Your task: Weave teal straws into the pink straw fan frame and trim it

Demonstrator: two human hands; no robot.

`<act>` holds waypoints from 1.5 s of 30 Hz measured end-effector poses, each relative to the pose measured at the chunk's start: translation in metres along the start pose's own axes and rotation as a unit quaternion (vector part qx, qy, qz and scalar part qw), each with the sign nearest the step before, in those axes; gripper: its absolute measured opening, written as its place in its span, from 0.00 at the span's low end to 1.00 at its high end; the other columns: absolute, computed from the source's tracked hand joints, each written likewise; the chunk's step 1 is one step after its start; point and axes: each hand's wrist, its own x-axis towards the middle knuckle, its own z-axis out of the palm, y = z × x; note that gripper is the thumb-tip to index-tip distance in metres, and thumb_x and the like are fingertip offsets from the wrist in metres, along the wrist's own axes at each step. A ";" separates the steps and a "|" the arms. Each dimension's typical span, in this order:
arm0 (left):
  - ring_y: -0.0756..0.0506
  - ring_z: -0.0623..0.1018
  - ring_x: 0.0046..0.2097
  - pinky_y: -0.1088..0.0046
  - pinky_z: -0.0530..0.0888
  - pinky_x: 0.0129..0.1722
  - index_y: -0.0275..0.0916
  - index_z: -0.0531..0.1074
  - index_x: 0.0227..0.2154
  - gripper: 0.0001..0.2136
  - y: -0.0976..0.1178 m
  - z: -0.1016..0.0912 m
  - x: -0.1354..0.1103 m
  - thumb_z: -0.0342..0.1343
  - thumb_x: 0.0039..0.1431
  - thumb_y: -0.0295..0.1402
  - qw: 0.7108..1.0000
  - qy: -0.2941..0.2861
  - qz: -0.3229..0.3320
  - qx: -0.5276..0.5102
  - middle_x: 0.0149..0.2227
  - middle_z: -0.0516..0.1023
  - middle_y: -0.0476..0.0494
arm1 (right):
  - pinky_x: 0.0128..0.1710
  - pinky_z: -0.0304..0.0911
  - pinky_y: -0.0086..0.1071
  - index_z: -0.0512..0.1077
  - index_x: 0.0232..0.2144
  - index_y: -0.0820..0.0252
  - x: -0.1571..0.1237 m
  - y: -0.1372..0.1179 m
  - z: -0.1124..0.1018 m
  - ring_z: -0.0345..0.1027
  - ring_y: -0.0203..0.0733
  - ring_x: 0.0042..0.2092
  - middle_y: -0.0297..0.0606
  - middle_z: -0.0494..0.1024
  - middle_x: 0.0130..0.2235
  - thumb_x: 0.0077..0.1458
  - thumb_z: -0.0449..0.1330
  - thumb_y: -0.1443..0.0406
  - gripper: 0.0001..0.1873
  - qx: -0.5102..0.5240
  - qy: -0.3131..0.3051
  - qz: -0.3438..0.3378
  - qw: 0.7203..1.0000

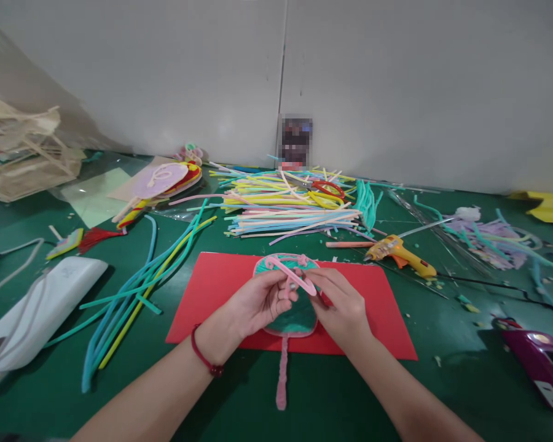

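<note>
Between my two hands is a pink pipe cleaner (292, 274), bent into a narrow loop with a curled end. My left hand (262, 304) pinches it with thumb and fingers, and a red cord bracelet circles that wrist. Opposite, my right hand (343, 304) grips the loop's other end with its fingertips. Beneath them a round green fan with a pink rim (291, 322) lies on a red sheet (212, 301). Its pink handle (282, 380) extends toward me past the sheet's edge. Small pink curls sit near the fan's top; my hands cover part of its face.
Behind the sheet lies a pile of coloured pipe cleaners (286, 212), with red-handled scissors (327, 189) on top. A yellow glue gun (408, 255) rests to the right, its cord trailing. Blue and green stems (124, 301) and a white power strip (55, 313) lie left.
</note>
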 end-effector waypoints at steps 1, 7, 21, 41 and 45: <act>0.57 0.69 0.18 0.87 0.70 0.20 0.30 0.67 0.23 0.09 0.000 0.000 0.000 0.47 0.58 0.23 1.000 -0.009 0.002 0.002 0.17 0.67 0.50 | 0.39 0.70 0.34 0.72 0.39 0.59 0.000 0.000 0.001 0.71 0.41 0.39 0.43 0.77 0.37 0.52 0.55 0.75 0.13 0.000 -0.002 0.003 1.000; 0.58 0.58 0.15 0.85 0.59 0.14 0.34 0.63 0.23 0.09 -0.006 -0.001 0.004 0.50 0.58 0.29 0.995 -0.085 0.022 0.054 0.16 0.58 0.56 | 0.39 0.69 0.33 0.74 0.37 0.57 -0.003 0.000 0.002 0.73 0.41 0.39 0.40 0.78 0.36 0.55 0.54 0.72 0.11 0.015 0.000 0.082 0.997; 0.55 0.61 0.17 0.78 0.58 0.19 0.37 0.68 0.24 0.14 -0.007 0.005 0.001 0.51 0.55 0.43 0.866 0.021 0.154 0.475 0.16 0.59 0.56 | 0.33 0.68 0.28 0.74 0.28 0.57 0.002 -0.007 -0.007 0.74 0.39 0.33 0.35 0.80 0.30 0.53 0.58 0.64 0.06 0.086 -0.017 0.250 0.964; 0.48 0.63 0.25 0.75 0.55 0.25 0.41 0.69 0.27 0.07 -0.013 0.005 -0.004 0.49 0.58 0.35 0.701 0.031 0.284 0.654 0.23 0.66 0.49 | 0.34 0.67 0.33 0.72 0.26 0.60 0.005 0.000 -0.017 0.71 0.42 0.33 0.38 0.77 0.29 0.53 0.57 0.58 0.12 0.169 -0.087 0.322 0.928; 0.49 0.63 0.26 0.75 0.55 0.26 0.40 0.69 0.26 0.09 -0.011 0.005 -0.004 0.49 0.59 0.35 0.720 -0.005 0.272 0.639 0.24 0.66 0.49 | 0.34 0.66 0.32 0.72 0.26 0.60 0.006 0.000 -0.019 0.71 0.41 0.33 0.37 0.77 0.29 0.52 0.57 0.58 0.11 0.214 -0.107 0.341 0.909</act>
